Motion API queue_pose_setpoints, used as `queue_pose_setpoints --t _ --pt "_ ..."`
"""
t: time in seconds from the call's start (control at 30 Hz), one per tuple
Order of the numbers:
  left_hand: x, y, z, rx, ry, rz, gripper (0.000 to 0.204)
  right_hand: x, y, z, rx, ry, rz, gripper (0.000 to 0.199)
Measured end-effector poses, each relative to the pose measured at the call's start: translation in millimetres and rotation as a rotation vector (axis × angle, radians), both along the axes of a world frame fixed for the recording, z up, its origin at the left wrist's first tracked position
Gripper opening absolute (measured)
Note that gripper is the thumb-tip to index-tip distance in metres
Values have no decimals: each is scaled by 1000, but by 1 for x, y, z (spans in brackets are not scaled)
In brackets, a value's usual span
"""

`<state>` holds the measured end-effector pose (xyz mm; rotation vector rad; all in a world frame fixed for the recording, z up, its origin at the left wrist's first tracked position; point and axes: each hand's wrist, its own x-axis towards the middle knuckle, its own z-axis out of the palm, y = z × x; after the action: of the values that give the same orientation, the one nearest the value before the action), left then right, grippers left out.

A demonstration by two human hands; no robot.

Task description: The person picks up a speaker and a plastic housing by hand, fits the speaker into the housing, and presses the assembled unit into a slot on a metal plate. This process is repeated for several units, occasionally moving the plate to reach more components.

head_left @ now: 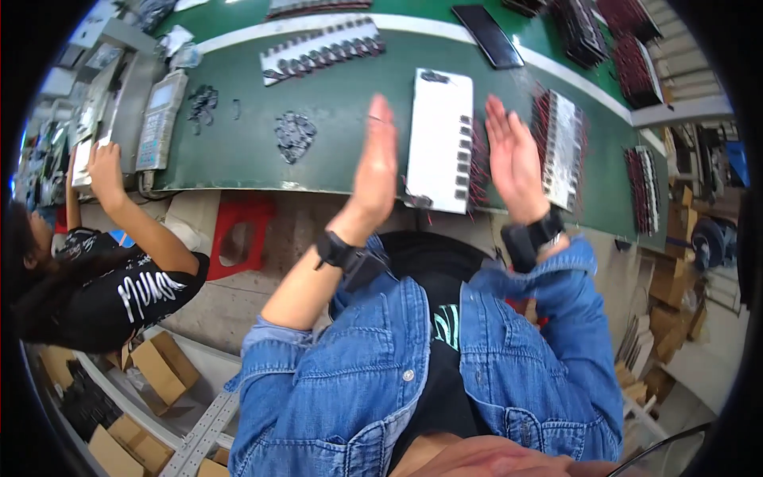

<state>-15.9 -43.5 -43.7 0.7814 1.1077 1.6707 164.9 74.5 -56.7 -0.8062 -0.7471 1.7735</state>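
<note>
My left hand (375, 171) is held upright over the table's near edge, fingers straight and together, holding nothing. Across from it my right hand (513, 159) is raised too, its fingers stretched and slightly apart. The palms face each other, with a white rectangular board (435, 135) lying between them. A row of small black parts runs along the board's right side, and thin dark red wires (478, 163) stick out there. Neither hand visibly grips the board. Just right of my right hand lies another white strip (563, 151) with small parts and red wires.
On the green table (238, 163) lie a pile of small black parts (294, 137), a smaller cluster (203, 105), a white strip with round black parts (322, 52) and a phone (487, 36). A keypad device (159, 119) and co-worker (151, 270) are left; a red stool (238, 234) stands below.
</note>
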Motion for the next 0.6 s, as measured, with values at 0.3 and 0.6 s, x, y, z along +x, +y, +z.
queue_pose_setpoints --t 0.3,0.6 --pt "32 15 -7 67 -117 -28 70 -19 -12 -3 -189 171 39 43" --pt "-75 -44 6 -114 1243 426 69 40 -1 57 284 -55 -82 20"
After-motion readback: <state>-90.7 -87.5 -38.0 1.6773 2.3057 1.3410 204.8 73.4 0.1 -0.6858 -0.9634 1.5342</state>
